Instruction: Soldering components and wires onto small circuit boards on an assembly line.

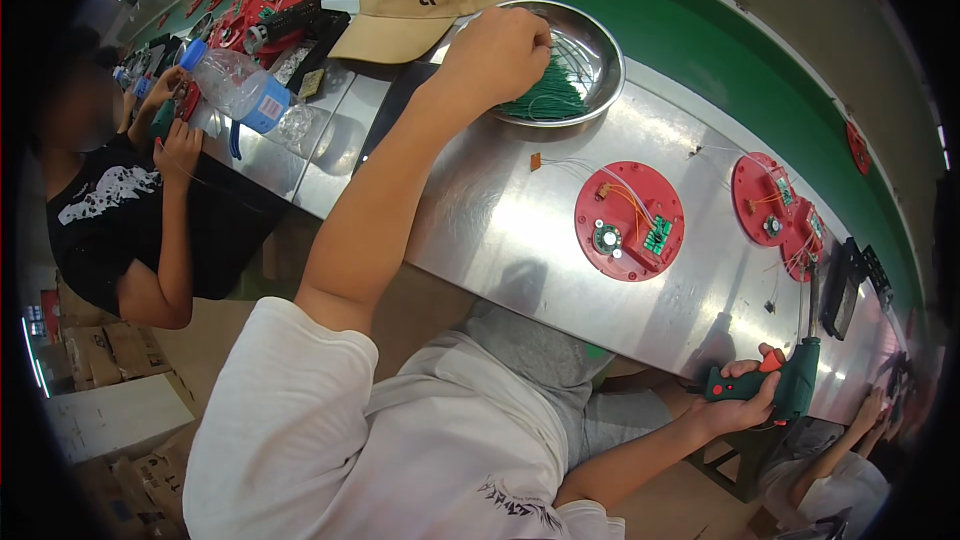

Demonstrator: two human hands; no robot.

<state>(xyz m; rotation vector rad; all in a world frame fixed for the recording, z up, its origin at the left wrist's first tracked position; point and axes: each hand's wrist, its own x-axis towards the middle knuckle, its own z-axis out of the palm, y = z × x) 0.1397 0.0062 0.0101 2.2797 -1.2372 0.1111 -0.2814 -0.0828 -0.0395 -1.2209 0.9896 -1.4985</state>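
My left hand [505, 52] reaches over a round metal bowl [606, 60] at the back of the bench. Its fingers are curled closed beside a bundle of thin green wires [550, 95] in the bowl. The fingertips are partly hidden, so what they pinch cannot be made out. My right hand [745, 405] is wrapped round the dark green handle of a soldering gun [797, 380] with orange-red parts, over the bench's front edge. Its thin tip points away from me. Between my hands lies a red round plate [625, 195] with a small green circuit board, a round black part and thin wires.
More red plates [757, 195] with boards lie at the right, near a black object [848, 285]. A tan cap [415, 5] sits left of the bowl. A clear bottle [235, 90] lies farther left. One person [130, 210] works at left, another at far right.
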